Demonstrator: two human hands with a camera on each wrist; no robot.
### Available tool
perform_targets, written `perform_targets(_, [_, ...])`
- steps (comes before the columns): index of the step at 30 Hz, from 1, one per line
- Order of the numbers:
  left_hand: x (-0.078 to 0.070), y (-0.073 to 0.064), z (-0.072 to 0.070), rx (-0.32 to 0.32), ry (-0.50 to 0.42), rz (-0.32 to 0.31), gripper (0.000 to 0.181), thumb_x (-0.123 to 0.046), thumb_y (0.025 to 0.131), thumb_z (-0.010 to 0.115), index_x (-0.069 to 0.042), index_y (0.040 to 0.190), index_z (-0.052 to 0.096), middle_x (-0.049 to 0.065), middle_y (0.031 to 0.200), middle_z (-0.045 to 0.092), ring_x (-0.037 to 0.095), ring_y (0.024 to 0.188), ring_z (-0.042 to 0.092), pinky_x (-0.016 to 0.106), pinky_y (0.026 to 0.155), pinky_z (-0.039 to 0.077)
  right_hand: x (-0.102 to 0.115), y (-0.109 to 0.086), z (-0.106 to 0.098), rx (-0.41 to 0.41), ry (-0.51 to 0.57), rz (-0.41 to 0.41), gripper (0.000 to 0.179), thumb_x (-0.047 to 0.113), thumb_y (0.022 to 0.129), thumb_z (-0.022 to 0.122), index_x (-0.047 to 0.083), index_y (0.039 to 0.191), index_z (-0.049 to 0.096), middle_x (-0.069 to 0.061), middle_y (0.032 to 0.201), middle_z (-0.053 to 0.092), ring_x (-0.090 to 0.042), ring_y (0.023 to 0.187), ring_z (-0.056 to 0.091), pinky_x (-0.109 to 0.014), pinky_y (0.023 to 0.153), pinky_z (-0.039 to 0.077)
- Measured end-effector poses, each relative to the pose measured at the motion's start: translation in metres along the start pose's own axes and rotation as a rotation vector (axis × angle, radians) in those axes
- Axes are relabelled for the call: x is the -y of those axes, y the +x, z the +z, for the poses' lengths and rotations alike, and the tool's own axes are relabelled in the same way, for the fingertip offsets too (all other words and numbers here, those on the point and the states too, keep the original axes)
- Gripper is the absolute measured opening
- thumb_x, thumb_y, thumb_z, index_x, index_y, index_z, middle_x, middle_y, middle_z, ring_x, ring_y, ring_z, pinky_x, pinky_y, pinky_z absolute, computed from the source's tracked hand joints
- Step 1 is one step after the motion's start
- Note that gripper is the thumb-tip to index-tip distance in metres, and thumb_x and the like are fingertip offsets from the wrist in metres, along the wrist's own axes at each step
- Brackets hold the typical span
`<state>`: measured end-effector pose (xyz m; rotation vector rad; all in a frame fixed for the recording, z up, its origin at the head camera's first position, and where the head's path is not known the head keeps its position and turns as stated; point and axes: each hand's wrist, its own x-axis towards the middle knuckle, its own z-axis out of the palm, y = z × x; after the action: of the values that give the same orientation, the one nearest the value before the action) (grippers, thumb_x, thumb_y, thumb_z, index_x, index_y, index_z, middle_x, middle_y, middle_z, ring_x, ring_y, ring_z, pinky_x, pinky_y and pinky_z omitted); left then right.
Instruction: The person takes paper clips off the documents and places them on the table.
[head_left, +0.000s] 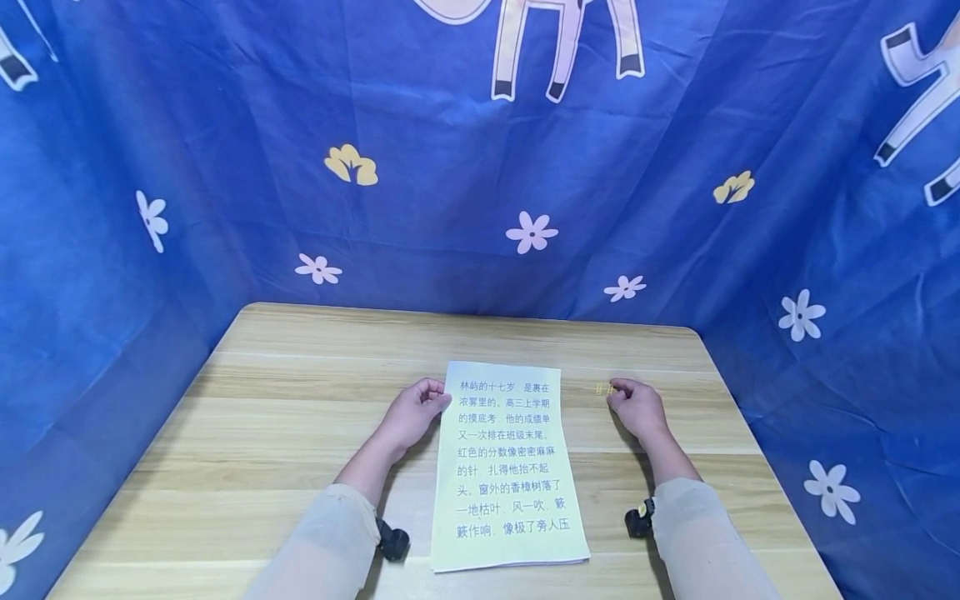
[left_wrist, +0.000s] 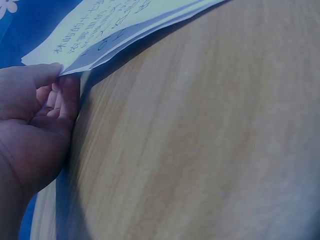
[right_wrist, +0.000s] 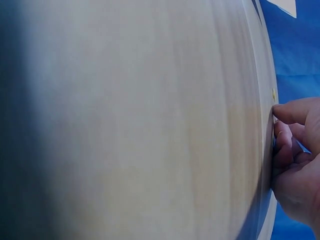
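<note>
A thin stack of printed paper sheets (head_left: 502, 467) lies on the table, covered in lines of Chinese characters. My left hand (head_left: 412, 412) pinches its upper left edge; in the left wrist view the thumb (left_wrist: 47, 75) is on top, and the corner of the sheets (left_wrist: 75, 62) is lifted off the wood. To the right of the stack, two small gold-coloured paper clips (head_left: 599, 389) lie side by side. The fingertips of my right hand (head_left: 637, 408) are at the nearer clip, touching the table; whether they pinch it is hidden. A bit of gold (right_wrist: 273, 94) shows beyond the fingertips.
The wooden table (head_left: 315, 433) has rounded far corners. A blue cloth (head_left: 442, 183) printed with flowers and animals hangs behind it and on both sides. A black wrist camera (head_left: 392, 540) sits on the left wrist and another (head_left: 639, 519) on the right.
</note>
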<state>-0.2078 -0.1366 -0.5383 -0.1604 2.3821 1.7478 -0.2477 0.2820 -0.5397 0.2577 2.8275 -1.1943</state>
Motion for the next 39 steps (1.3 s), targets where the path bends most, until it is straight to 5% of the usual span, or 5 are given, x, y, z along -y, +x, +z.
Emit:
perform_targets(14, [-0.002,0.000,0.000,0.002,-0.010,0.007,0.018,-0.019,0.107,0.065,-0.008,0.121,0.069,0.003,0.108,0.068,0.019,0.102,0.062,0.029,0.094,0.049,0.001,0.001,-0.001,-0.013,-0.024,-0.032,0.046,0.011,0.102,0.060,0.004,0.147,0.065,-0.023,0.141,0.070,-0.040,0.133,0.065,-0.055,0.115,0.051])
perform_targets(22, [-0.003,0.000,0.000,-0.002,-0.012,0.021,0.020,-0.021,0.107,0.067,-0.007,0.121,0.068,0.004,0.108,0.068,0.018,0.101,0.062,0.029,0.094,0.048,0.001,0.001,-0.001,-0.039,-0.021,-0.047,0.046,0.010,0.103,0.064,0.003,0.148,0.064,-0.022,0.135,0.073,-0.032,0.116,0.067,-0.047,0.105,0.055])
perform_targets(29, [-0.003,0.000,0.000,0.005,-0.018,0.016,0.017,-0.019,0.107,0.065,-0.008,0.120,0.068,0.004,0.107,0.068,0.019,0.101,0.063,0.030,0.094,0.049,0.002,0.002,-0.009,0.021,0.290,0.095,0.046,0.016,0.109,0.058,0.006,0.153,0.058,-0.006,0.116,0.069,-0.014,0.101,0.061,-0.021,0.085,0.050])
perform_targets(33, [0.000,-0.002,-0.002,0.005,-0.036,0.022,0.022,-0.021,0.107,0.066,-0.009,0.126,0.067,0.006,0.112,0.070,0.019,0.103,0.066,0.028,0.094,0.051,0.015,-0.004,-0.012,0.031,0.446,0.138,0.045,0.019,0.112,0.057,0.005,0.154,0.055,-0.001,0.107,0.069,-0.011,0.095,0.063,-0.022,0.083,0.051])
perform_targets(39, [-0.003,-0.003,-0.005,-0.052,-0.028,0.012,0.034,-0.021,0.104,0.071,-0.011,0.135,0.060,0.010,0.113,0.076,0.021,0.096,0.071,0.029,0.087,0.055,0.035,-0.018,-0.011,0.057,0.549,0.074,0.042,0.014,0.111,0.057,-0.001,0.150,0.055,0.004,0.094,0.066,-0.013,0.092,0.063,-0.028,0.083,0.051])
